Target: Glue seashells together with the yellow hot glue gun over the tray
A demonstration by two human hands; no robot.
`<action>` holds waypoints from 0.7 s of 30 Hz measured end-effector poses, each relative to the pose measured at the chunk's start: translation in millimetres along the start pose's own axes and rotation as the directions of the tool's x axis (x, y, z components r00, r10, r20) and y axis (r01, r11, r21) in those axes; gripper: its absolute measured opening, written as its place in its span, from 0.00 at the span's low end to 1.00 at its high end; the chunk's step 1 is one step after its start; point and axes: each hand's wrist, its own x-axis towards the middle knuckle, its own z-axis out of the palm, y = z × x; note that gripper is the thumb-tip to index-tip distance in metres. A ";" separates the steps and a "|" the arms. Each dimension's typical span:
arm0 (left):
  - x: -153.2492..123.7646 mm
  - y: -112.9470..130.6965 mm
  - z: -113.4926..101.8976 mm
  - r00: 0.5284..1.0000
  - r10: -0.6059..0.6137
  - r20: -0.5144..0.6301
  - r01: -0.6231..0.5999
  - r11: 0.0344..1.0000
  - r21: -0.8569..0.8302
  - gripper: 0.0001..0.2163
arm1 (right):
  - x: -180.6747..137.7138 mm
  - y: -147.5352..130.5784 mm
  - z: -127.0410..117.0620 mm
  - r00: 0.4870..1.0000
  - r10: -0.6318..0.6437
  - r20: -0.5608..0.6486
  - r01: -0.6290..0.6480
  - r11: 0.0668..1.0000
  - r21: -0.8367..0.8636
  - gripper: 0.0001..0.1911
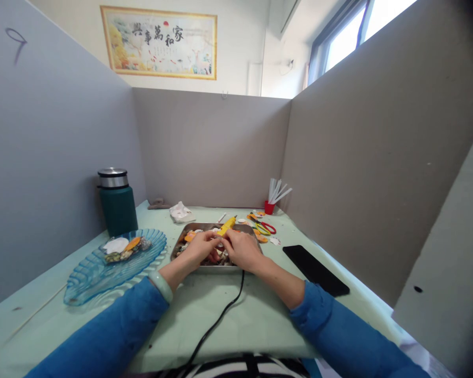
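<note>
Over a shallow metal tray [213, 270], my left hand [199, 248] and my right hand [242, 249] meet at the fingertips. Both are closed in a pinch around something too small and too covered to make out. Just beyond the fingers a yellow glue gun [227, 226] points its dark tip away and to the right. Its rear part is hidden behind my hands, so I cannot tell whether they grip it. A black cord [224, 311] runs from the tray's front edge towards me. Orange and pale pieces [189, 235] lie in the tray.
On the left are a blue scalloped dish [90, 281] with small pieces and a green flask [118, 207]. A crumpled white packet [182, 212] lies behind. To the right are pliers or scissors with red and yellow handles [266, 228], a red cup [269, 208] of white sticks, and a black phone-like slab [314, 269]. Partitions surround the table.
</note>
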 end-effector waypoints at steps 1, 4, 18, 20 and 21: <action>0.3 -0.5 -0.1 1.000 -0.001 0.005 0.001 1.000 -0.001 0.11 | 0.0 0.2 0.1 1.000 -0.007 -0.006 0.007 1.000 0.006 0.14; 1.5 -2.3 -0.5 1.000 -0.002 0.008 0.002 1.000 -0.005 0.12 | 0.1 0.9 0.8 0.999 -0.031 -0.036 0.032 0.999 0.028 0.12; 1.1 -0.9 -0.2 1.000 -0.001 0.003 0.001 1.000 -0.015 0.13 | 0.3 0.3 0.5 0.996 -0.065 -0.062 0.068 0.996 0.056 0.09; 0.8 -0.6 -0.2 1.000 -0.002 0.002 0.002 1.000 -0.015 0.13 | 0.1 -0.1 -0.2 0.996 -0.067 -0.062 0.071 0.996 0.059 0.09; 0.6 -0.4 -0.2 1.000 -0.003 0.001 0.003 1.000 -0.016 0.13 | 0.0 -0.2 -0.5 0.996 -0.067 -0.062 0.070 0.996 0.061 0.09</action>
